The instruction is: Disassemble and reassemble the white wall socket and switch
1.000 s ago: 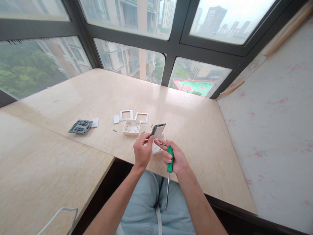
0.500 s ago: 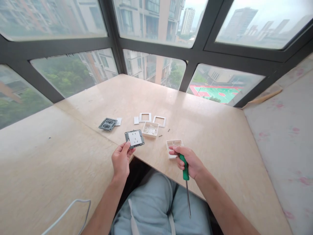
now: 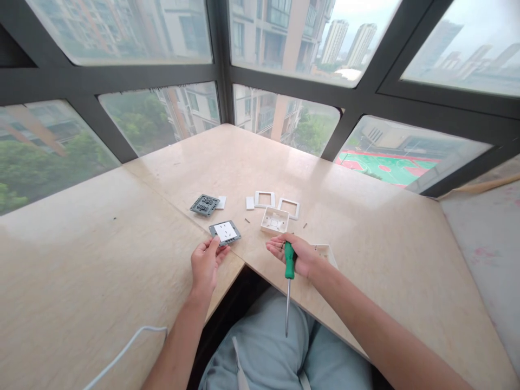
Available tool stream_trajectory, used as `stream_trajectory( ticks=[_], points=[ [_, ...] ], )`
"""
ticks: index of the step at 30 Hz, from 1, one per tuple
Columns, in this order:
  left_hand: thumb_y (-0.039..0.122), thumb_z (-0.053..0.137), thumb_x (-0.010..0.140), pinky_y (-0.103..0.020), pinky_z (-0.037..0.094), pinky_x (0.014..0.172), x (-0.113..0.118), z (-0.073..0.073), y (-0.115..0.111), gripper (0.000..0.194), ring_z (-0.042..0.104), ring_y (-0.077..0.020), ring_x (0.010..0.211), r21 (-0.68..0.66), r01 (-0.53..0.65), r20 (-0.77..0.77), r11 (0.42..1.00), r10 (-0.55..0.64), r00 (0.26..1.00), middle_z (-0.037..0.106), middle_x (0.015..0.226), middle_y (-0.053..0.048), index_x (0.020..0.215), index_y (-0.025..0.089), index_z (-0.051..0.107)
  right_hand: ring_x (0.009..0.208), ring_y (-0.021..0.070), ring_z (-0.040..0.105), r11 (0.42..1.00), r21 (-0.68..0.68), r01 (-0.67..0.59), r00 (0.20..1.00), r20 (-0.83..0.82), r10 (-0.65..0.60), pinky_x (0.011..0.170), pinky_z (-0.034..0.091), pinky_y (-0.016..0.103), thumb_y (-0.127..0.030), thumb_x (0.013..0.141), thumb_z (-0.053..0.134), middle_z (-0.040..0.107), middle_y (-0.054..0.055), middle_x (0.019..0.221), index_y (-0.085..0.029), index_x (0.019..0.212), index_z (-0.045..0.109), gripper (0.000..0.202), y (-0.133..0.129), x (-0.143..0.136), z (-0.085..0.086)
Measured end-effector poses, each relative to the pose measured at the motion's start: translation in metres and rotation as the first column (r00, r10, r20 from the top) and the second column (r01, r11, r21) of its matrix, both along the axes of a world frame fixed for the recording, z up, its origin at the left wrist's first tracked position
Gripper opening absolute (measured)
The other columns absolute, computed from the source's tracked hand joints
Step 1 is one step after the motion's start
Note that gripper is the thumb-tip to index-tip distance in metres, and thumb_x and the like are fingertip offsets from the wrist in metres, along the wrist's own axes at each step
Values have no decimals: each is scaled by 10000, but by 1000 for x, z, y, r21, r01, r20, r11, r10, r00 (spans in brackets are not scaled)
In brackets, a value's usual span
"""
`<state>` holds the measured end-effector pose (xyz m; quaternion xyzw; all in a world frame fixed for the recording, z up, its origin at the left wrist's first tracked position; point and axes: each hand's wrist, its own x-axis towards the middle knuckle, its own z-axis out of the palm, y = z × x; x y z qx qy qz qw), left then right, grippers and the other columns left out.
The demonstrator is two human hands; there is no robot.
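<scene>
My left hand (image 3: 207,262) pinches the near-left edge of a grey-framed socket panel (image 3: 226,232) with a white slotted face, held low over the tabletop. In my right hand (image 3: 298,254) is a screwdriver (image 3: 289,261), its green handle up and its metal shaft pointing down over my lap. A small dark bit shows by those fingertips, too small to make out. Just beyond the hand stands a white mounting box (image 3: 275,221). A second white box (image 3: 326,252) is partly hidden behind my right hand and wrist.
Another grey panel (image 3: 205,205) lies back up beside a white piece (image 3: 221,202). Farther back are a white plate (image 3: 249,203) and two white frames (image 3: 264,199). Small screws (image 3: 247,220) lie about. A white cable (image 3: 122,352) crosses the left front. Windows border the table.
The view has turned left, shifting the scene rightward. My right hand has moved left with the screwdriver, off the near box to the front of the other one. The left hand still holds the socket panel.
</scene>
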<state>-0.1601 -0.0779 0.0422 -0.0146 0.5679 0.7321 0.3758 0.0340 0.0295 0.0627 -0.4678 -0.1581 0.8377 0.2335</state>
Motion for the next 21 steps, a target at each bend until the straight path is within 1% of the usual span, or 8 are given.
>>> stream_trajectory(
  ticks=[3, 7, 10, 13, 16, 18, 19, 21],
  points=[
    [72, 611, 877, -258, 625, 642, -11, 2, -5, 55, 704, -116, 613, -40, 21, -17, 999, -21, 1000, 712, 813, -62, 909, 111, 589, 706, 186, 762, 1000, -30, 3, 1000, -24, -4, 635, 668, 261, -56, 825, 630, 717, 132, 808, -133, 872, 573, 107, 0, -23, -8],
    [133, 611, 862, -241, 585, 488, -23, 4, -14, 181, 724, -161, 579, -160, 18, -117, 987, -37, 992, 698, 862, -57, 1028, 150, 540, 676, 186, 748, 999, -51, 13, 999, -52, -15, 583, 671, 290, -86, 827, 654, 662, 57, 730, -179, 868, 526, 164, 0, -51, -20],
    [169, 636, 815, -184, 532, 421, -28, 4, -22, 250, 727, -143, 576, -209, -5, -232, 978, -45, 972, 658, 1005, -67, 1045, 159, 540, 650, 175, 731, 999, -35, 34, 997, -70, -36, 551, 661, 279, -106, 825, 669, 627, 23, 694, -193, 868, 508, 188, 1, -67, -24],
    [226, 646, 785, -158, 499, 389, -27, 4, -30, 292, 737, -131, 605, -223, -23, -349, 975, -58, 936, 597, 1185, -85, 1055, 169, 554, 639, 161, 726, 998, -8, 54, 995, -78, -55, 562, 651, 254, -122, 835, 656, 646, 43, 733, -186, 864, 516, 157, -1, -75, -21],
    [278, 663, 768, -153, 465, 364, -23, 7, -37, 344, 721, -114, 585, -255, -56, -481, 965, -76, 873, 585, 1255, -86, 1084, 179, 569, 672, 159, 739, 998, 16, 56, 996, -67, -55, 605, 647, 234, -121, 845, 624, 685, 90, 802, -157, 871, 552, 84, -7, -69, -10],
    [306, 672, 768, -156, 441, 361, -18, 10, -40, 361, 691, -96, 560, -260, -85, -567, 962, -81, 820, 607, 1244, -78, 1096, 185, 583, 663, 155, 735, 999, 32, 43, 998, -42, -42, 590, 637, 223, -119, 845, 618, 701, 106, 812, -134, 887, 583, 57, -13, -55, 2],
    [318, 671, 774, -164, 441, 372, -14, 12, -41, 361, 676, -93, 556, -255, -85, -601, 963, -89, 794, 624, 1219, -73, 1101, 187, 589, 628, 145, 721, 999, 41, 34, 999, -24, -33, 557, 625, 212, -120, 844, 623, 705, 106, 799, -122, 898, 598, 60, -15, -45, 9],
    [340, 657, 804, -190, 475, 429, 0, 14, -42, 339, 655, -102, 571, -240, -31, -650, 970, -137, 748, 662, 1124, -66, 1099, 183, 600, 496, 101, 640, 998, 65, 17, 1000, 12, -17, 428, 554, 171, -123, 828, 659, 702, 81, 748, -107, 919, 625, 98, -19, -21, 23]
  ],
)
